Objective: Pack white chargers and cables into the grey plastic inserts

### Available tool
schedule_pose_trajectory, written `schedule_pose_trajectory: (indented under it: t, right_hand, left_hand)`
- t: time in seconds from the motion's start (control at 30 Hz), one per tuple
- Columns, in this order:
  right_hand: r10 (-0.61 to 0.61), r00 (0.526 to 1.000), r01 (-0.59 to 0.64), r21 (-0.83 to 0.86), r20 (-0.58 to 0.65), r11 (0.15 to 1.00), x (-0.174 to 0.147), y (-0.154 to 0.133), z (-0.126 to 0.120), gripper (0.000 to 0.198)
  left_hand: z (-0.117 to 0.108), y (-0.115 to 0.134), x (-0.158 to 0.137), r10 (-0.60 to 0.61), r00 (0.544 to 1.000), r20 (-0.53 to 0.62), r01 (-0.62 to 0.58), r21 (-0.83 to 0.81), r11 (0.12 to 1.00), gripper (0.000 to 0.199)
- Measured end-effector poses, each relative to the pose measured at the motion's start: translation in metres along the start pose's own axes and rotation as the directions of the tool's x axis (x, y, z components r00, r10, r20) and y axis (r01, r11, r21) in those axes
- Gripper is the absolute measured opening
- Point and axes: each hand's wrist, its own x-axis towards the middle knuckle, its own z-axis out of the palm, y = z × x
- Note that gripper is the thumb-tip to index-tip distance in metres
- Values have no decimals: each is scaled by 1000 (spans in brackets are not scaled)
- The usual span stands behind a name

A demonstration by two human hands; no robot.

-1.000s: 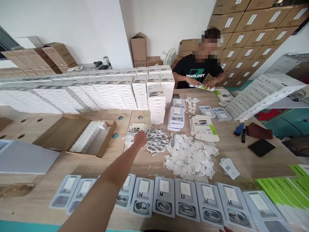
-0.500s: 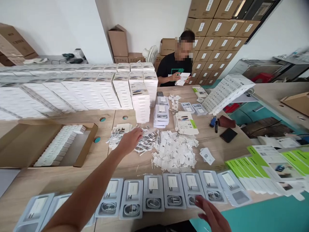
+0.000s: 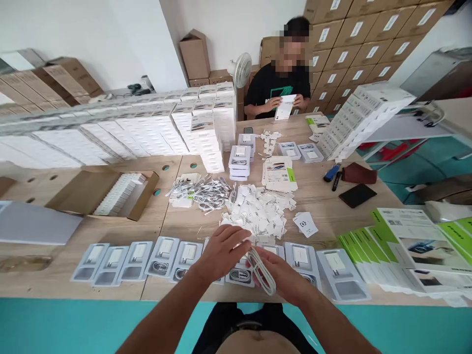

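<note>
A coiled white charging cable (image 3: 263,275) is between my two hands, above the row of trays. My right hand (image 3: 285,275) is closed around the coil from the right. My left hand (image 3: 224,253) pinches the coil's upper end between thumb and fingers. Below them, pale plastic trays stand side by side; the rightmost tray (image 3: 344,278) carries a white charger plug (image 3: 334,263). Another tray (image 3: 160,258), left of my hands, has both a plug and a coiled cable. Parts of the middle trays are hidden behind my hands.
Beyond the trays lie a cable pile (image 3: 212,192) and heaped white paper pieces (image 3: 258,209). White boxes (image 3: 147,130) are stacked at left, near an open carton (image 3: 143,209). Green-white sleeves (image 3: 391,255) lie at right. Across the table a person (image 3: 278,93) holds a white box.
My left hand has come back from the cable pile to my right hand, with a coiled cable now between them. The view has shifted, showing more of the table's front edge.
</note>
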Motion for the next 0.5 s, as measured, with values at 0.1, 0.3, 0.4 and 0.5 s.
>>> schedule_pose_trajectory:
  t: [0.1, 0.3, 0.4, 0.5]
  right_hand:
    - [66, 994, -73, 82, 91, 994, -13, -1, -23, 35]
    - [-146, 959, 205, 238, -244, 949, -13, -2, -54, 38]
    - [-319, 850, 412, 152, -420, 898, -1, 5, -48, 40]
    - [-377, 804, 489, 149, -460, 860, 13, 16, -28, 39]
  left_hand:
    - [17, 24, 7, -50, 999, -22, 50, 21, 999, 22]
    - [44, 59, 13, -665, 744, -65, 543, -521, 659, 30]
    - [50, 66, 7, -660, 652, 373, 611, -774, 166, 27]
    - [48, 67, -1, -454, 670, 587, 623, -778, -86, 36]
